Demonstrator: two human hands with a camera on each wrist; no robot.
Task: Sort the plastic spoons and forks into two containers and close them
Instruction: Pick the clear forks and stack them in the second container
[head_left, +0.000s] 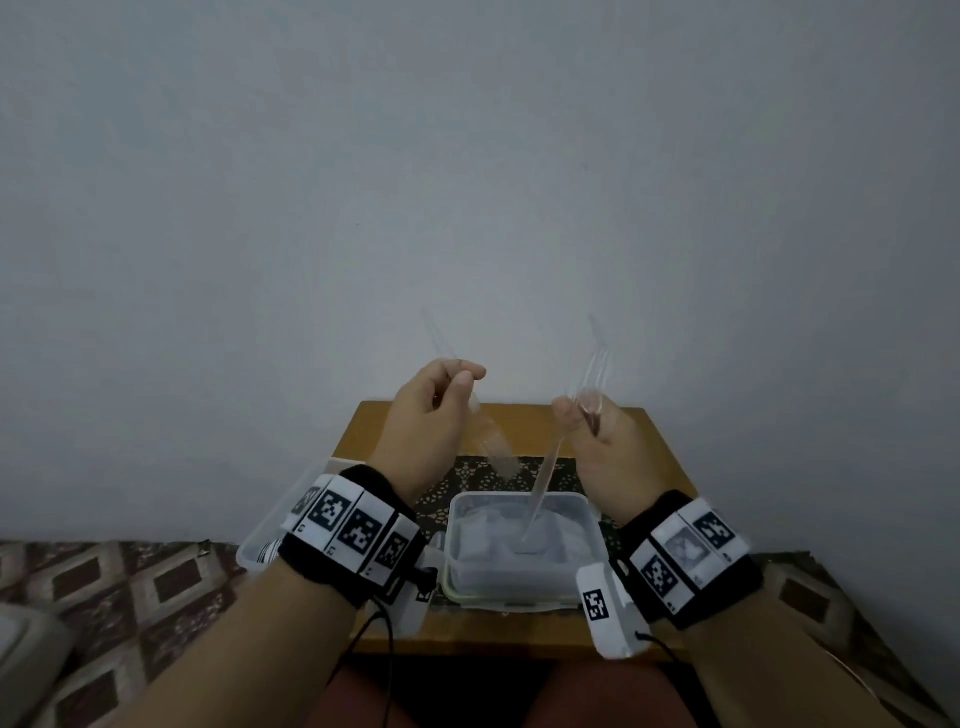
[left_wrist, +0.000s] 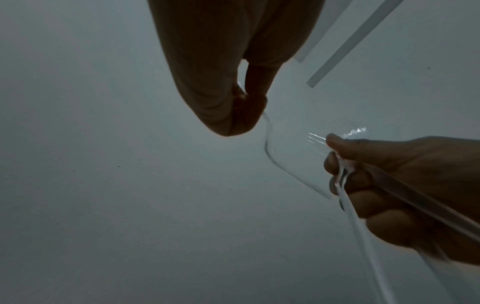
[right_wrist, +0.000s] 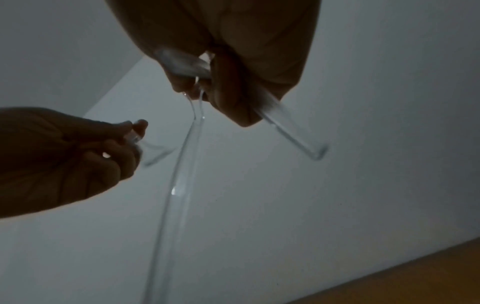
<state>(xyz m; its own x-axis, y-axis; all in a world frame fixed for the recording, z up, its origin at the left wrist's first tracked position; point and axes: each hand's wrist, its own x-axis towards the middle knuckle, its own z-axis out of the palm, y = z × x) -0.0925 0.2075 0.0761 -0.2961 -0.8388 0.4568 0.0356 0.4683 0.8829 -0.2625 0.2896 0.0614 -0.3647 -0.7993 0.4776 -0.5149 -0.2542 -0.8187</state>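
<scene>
Holding one clear utensil (head_left: 480, 415) pinched in its curled fingers, the left hand (head_left: 428, 415) is up above the small table (head_left: 660, 447). It looks pulled away to be sorted; spoon or fork, I cannot tell. An open container (head_left: 254, 545) sits low on the left, mostly hidden. The middle container (head_left: 519, 540) holds more clear pieces. The right hand (head_left: 597, 436) grips a bunch of utensils (head_left: 587, 395), some with fork prongs, likely waiting their turn.

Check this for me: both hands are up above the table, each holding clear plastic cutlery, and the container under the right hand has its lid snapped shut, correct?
Not quite. The container is open, with no lid on it; the head view shows straight into it. The rest holds: the left hand and right hand are raised above the table, each holding clear plastic cutlery.
</scene>
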